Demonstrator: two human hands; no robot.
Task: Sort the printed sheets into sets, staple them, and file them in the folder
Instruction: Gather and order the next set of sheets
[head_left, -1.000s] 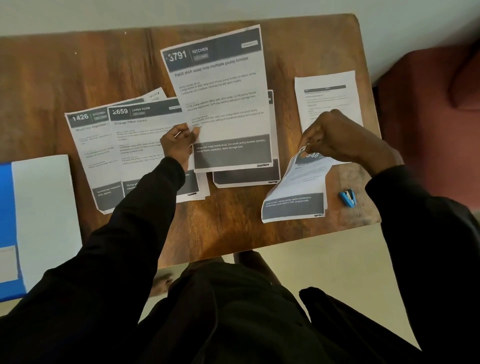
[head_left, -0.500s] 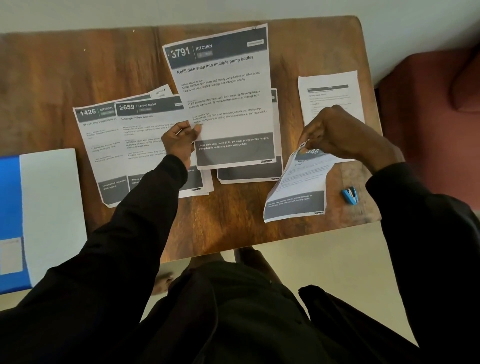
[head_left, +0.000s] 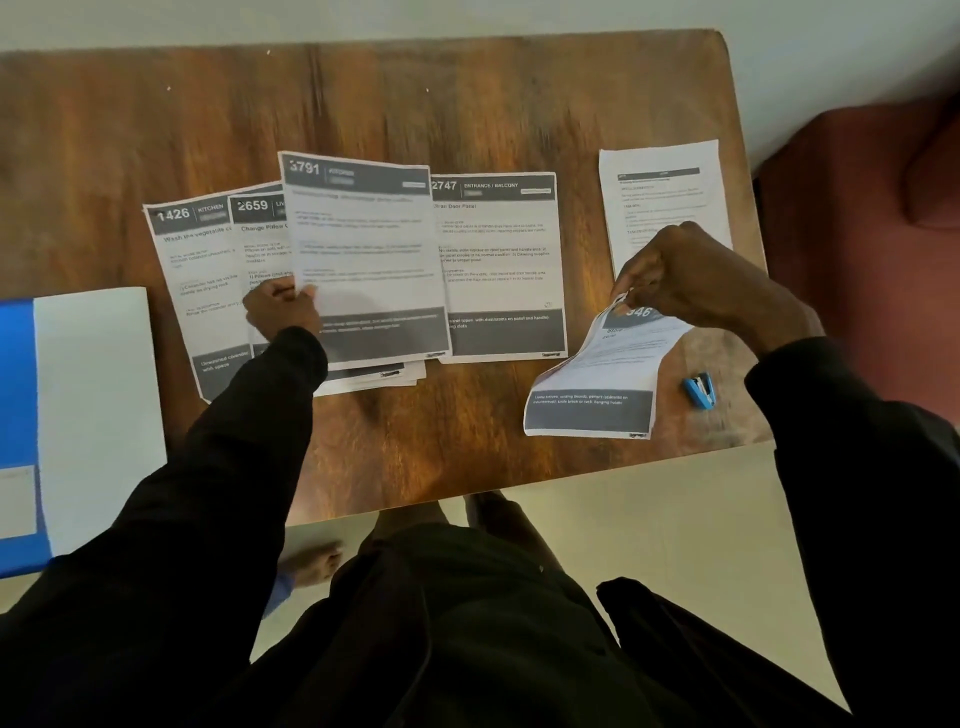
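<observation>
Wooden counter (head_left: 467, 104) here, brown with a streaky grain and a rounded far corner. I'm using the 2747 sheet (head_left: 498, 260) as my anchor, since it lies flat around the middle: white paper, dark grey band across the top and bottom.

Right at its left edge, slightly overlapping it, is the 3791 sheet (head_left: 363, 260), same layout but the print is too blurred to read. The left hand (head_left: 280, 309) has that one by its left edge, thumb and fingers pinching the paper. A few more sheet corners peek out below it.

Further left of the 2747 sheet, the 2659 sheet (head_left: 260, 234) and the 1426 sheet (head_left: 192, 270) are fanned out flat, each partly covered by its neighbour. Way off left is a blue folder (head_left: 15, 415) with a plain white sheet (head_left: 93, 405) lying on it.

To the right of the 2747 sheet, the right hand (head_left: 691, 280) pinches the top corner of the 346 sheet (head_left: 597, 384), fingers bunched tight together. That paper is curled and buckled, with its bottom end resting on the wood. I can't tell if it's one layer or several. Just past it on the right is a small blue stapler (head_left: 700, 392), wedge-shaped and plastic-looking. Behind the hand is a fine-print sheet (head_left: 660, 192), lying flat.
</observation>
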